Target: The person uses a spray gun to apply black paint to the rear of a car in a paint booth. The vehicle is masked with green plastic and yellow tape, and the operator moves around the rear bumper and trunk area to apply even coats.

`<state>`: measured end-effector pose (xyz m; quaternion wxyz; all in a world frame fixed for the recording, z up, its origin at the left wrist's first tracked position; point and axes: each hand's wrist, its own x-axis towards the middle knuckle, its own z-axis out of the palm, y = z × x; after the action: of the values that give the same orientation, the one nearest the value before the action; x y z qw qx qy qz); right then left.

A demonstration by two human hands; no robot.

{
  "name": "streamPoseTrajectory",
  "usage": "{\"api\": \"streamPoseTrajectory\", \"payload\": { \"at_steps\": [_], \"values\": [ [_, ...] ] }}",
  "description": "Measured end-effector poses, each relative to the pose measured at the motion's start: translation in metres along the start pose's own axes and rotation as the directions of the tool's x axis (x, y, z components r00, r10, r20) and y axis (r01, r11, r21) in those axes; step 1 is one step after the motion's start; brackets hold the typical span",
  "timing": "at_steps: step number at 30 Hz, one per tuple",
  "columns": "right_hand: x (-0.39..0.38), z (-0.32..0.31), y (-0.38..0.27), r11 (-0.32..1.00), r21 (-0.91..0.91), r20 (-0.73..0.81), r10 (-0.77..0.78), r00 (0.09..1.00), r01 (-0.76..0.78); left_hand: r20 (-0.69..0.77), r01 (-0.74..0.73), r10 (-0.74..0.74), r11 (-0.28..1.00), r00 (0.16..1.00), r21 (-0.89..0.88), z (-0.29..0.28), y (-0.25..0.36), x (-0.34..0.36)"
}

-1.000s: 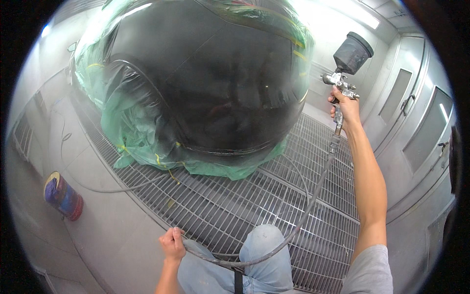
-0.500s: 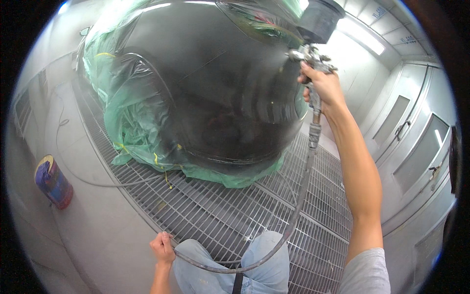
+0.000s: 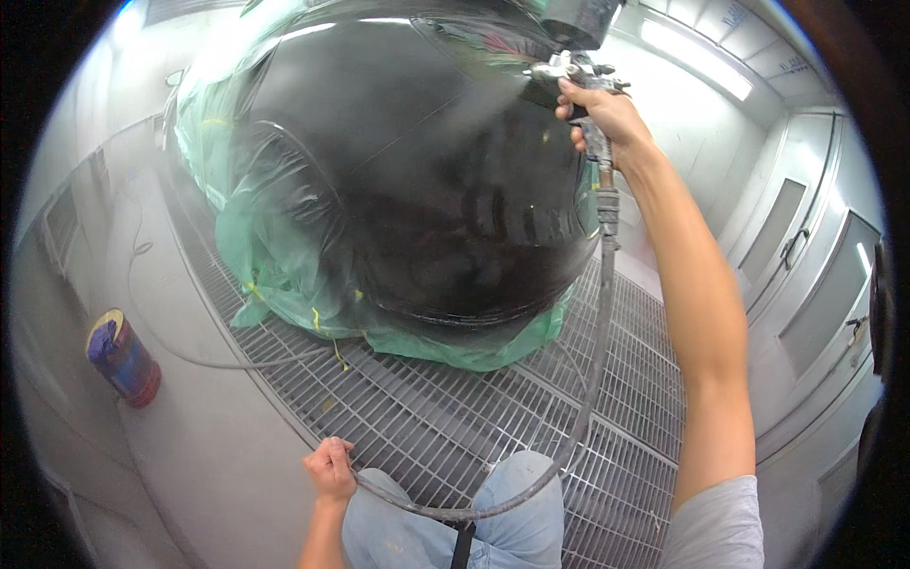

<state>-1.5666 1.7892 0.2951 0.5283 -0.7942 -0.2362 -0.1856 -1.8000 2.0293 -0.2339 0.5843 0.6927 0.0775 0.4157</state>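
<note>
My right hand [image 3: 604, 116] is wrapped round the handle of a spray gun [image 3: 572, 72], raised at upper right. A dark paint cup [image 3: 580, 21] sits on top of the gun. From its nozzle a pale mist fans out leftward over a glossy black car panel [image 3: 427, 190]. A grey air hose [image 3: 599, 322] runs down from the handle and loops across in front of my knees. Low and left of centre, my left hand [image 3: 332, 468] is closed on this hose. Green masking film [image 3: 275, 237] wraps the car around the black panel.
Under the car lies a metal floor grating [image 3: 427, 417]. A blue and red drum [image 3: 125, 360] stands on the floor at left, near another thin hose [image 3: 204, 363]. Grey booth doors [image 3: 796, 275] line the right side, with a bright ceiling light [image 3: 697, 59] above.
The spray gun in my right hand has shifted left and slightly up, and its mist shows more plainly. My left hand has moved a little right and up with the hose.
</note>
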Motion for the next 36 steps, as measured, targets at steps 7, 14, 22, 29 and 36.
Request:
{"api": "streamPoseTrajectory", "payload": {
  "at_steps": [7,14,22,29,36],
  "values": [
    [-0.001,-0.106,0.050,0.996,0.032,-0.173,0.083,0.981,-0.079,0.112,-0.070,0.063,0.996,0.992,0.063,0.025,0.020,0.015],
    [-0.008,-0.183,0.119,0.976,0.182,-0.208,0.158,0.965,-0.121,0.196,-0.019,-0.008,0.991,0.981,0.136,0.051,0.031,0.018],
    [-0.057,-0.220,0.244,0.886,0.414,-0.126,0.284,0.951,-0.209,0.249,-0.038,-0.043,0.950,0.967,0.311,0.067,0.042,0.011],
    [-0.119,-0.227,0.330,0.800,0.511,-0.144,0.439,0.887,-0.313,0.310,-0.053,-0.100,0.893,0.946,0.448,0.077,0.044,0.004],
    [-0.179,-0.238,0.394,0.752,0.499,-0.249,0.600,0.761,-0.430,0.396,-0.096,-0.175,0.811,0.901,0.577,0.081,0.050,0.004]
  ]
}}
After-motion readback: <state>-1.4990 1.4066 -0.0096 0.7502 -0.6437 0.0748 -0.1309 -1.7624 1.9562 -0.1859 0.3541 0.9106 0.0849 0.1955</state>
